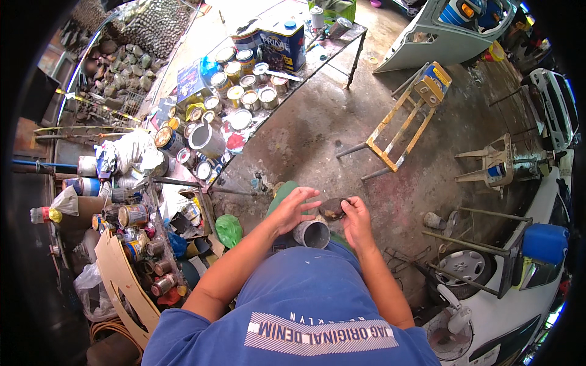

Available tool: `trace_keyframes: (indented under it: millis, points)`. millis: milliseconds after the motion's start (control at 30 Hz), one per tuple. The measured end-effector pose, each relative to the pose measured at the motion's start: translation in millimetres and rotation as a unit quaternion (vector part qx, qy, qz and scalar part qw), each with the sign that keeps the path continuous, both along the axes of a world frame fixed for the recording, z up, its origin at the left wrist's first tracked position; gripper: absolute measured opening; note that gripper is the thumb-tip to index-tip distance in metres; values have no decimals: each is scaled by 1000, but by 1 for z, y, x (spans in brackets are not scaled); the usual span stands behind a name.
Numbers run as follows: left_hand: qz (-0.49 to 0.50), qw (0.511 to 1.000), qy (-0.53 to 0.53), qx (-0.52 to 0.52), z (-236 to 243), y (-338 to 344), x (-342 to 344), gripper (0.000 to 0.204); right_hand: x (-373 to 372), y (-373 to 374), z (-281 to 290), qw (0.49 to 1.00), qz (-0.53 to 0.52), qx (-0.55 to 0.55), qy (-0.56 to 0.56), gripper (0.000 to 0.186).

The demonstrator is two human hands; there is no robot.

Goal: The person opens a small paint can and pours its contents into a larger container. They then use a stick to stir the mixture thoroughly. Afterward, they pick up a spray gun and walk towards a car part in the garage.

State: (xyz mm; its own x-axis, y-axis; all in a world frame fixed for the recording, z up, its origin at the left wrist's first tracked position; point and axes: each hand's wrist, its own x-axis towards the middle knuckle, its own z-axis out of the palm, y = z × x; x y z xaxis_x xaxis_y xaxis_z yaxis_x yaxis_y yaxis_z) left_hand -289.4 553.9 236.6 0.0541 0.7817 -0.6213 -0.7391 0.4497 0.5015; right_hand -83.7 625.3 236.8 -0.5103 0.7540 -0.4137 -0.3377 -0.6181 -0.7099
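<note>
My right hand pinches the edge of a dark, round, flat disc, brownish at its lower side. Whether it is a can lid I cannot tell. My left hand is to the left of the disc, its fingers stretched out and apart with nothing seen in them. Just below both hands, close against my blue shirt, is a grey open can with its mouth turned up toward me. Its inside looks grey; what supports it is hidden. Something green shows behind my left hand.
A long table at the left bears several paint cans and a grey pouring cup. A yellow-stained metal frame stands ahead right. More cans crowd a rack at left. A green plastic bag lies nearby; a white car is at right.
</note>
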Motion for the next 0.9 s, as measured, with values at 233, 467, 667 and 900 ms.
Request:
trace_keyframes:
  millis: [233,467,667,900]
  points:
    - [-198,970,59,130,-5,4,2,34,-6,4,0,987,129,19,-93,17]
    - [-177,977,48,104,-9,-3,5,12,-13,11,1,998,-9,-45,-42,23]
    - [-109,990,35,78,-16,-4,10,14,-3,2,12,989,-21,-112,-97,42]
    - [-99,991,26,86,-20,-6,13,14,1,-14,5,987,63,-27,-143,30]
